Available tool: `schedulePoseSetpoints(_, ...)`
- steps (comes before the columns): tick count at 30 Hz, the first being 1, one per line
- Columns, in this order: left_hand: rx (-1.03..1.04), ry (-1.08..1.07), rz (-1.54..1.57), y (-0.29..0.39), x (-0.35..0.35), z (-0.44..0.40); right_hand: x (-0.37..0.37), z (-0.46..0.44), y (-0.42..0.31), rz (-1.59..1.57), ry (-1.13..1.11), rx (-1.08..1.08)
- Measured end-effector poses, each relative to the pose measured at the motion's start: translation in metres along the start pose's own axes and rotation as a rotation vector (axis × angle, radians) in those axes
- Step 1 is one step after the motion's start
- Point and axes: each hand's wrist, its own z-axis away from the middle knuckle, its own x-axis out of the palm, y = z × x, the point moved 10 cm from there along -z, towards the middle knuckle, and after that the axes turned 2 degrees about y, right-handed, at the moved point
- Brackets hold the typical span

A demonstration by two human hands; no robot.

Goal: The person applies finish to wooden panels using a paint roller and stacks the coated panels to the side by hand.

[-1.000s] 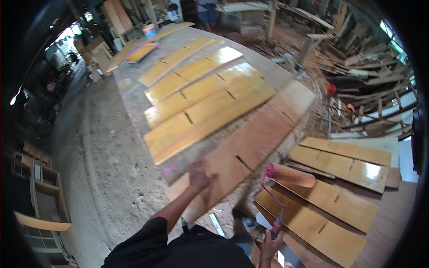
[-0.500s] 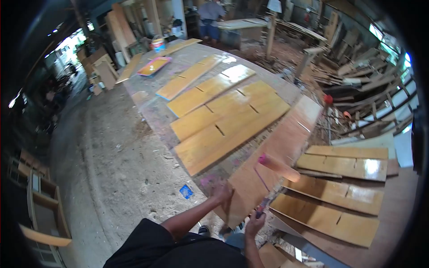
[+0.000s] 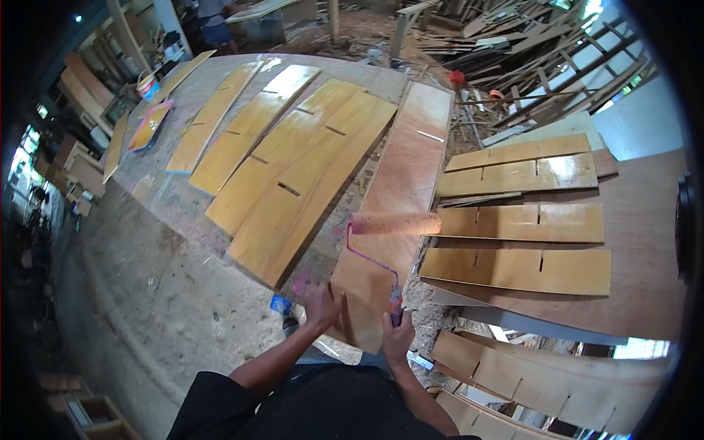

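Closed round the handle of a paint roller (image 3: 396,224), my right hand (image 3: 398,336) is near the lower right edge of a bare reddish board (image 3: 407,158). The roller's wide sleeve lies across the middle of that board as I see it; whether it touches is hard to tell. At the board's lower left edge is my left hand (image 3: 323,306), its fingers on or against the edge, thumb over the surface. Left of the board, several glossy yellow slotted boards (image 3: 323,161) lie side by side on the table (image 3: 169,198).
A paint tray (image 3: 150,126) and a bucket (image 3: 148,86) are at the table's far left. More coated boards (image 3: 521,221) lie on the right, with slotted boards (image 3: 557,381) below them. Scrap wood (image 3: 513,55) is piled behind. Another person (image 3: 215,26) stands at the far back.
My view has turned to the right. The roller has come from beside the bare board to over it. My left hand has shifted from the board's surface to its lower left edge.
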Motion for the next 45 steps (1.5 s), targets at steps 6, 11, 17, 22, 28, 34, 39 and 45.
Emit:
schedulePoseSetpoints(6,0.088,-0.286,0.057,-0.019,-0.030,0.022,-0.002,0.061,0.005,0.057,0.064,0.217)
schedulePoseSetpoints(11,-0.024,-0.588,0.284,-0.077,-0.022,0.043,-0.024,0.108,-0.060,0.062,0.195,0.268)
schedulePoseSetpoints(17,-0.286,-0.917,0.678,-0.131,0.043,0.067,-0.011,0.185,-0.074,0.072,0.120,0.508)
schedulePoseSetpoints(22,-0.352,-0.965,0.685,-0.120,0.032,0.074,0.016,0.208,-0.062,0.100,0.116,0.390)
schedulePoseSetpoints(28,-0.454,-0.992,0.828,-0.122,0.018,0.085,0.007,0.235,-0.086,0.195,0.032,0.288)
schedulePoseSetpoints(34,-0.439,-1.120,0.882,-0.116,0.012,0.085,0.035,0.168,-0.068,0.324,-0.082,0.310)
schedulePoseSetpoints(39,-0.001,-1.087,0.332,-0.111,0.003,0.045,0.015,0.222,-0.082,0.331,-0.081,0.366)
schedulePoseSetpoints(45,0.414,-0.566,0.179,-0.052,-0.048,-0.068,-0.009,0.271,-0.086,0.287,-0.070,0.454)
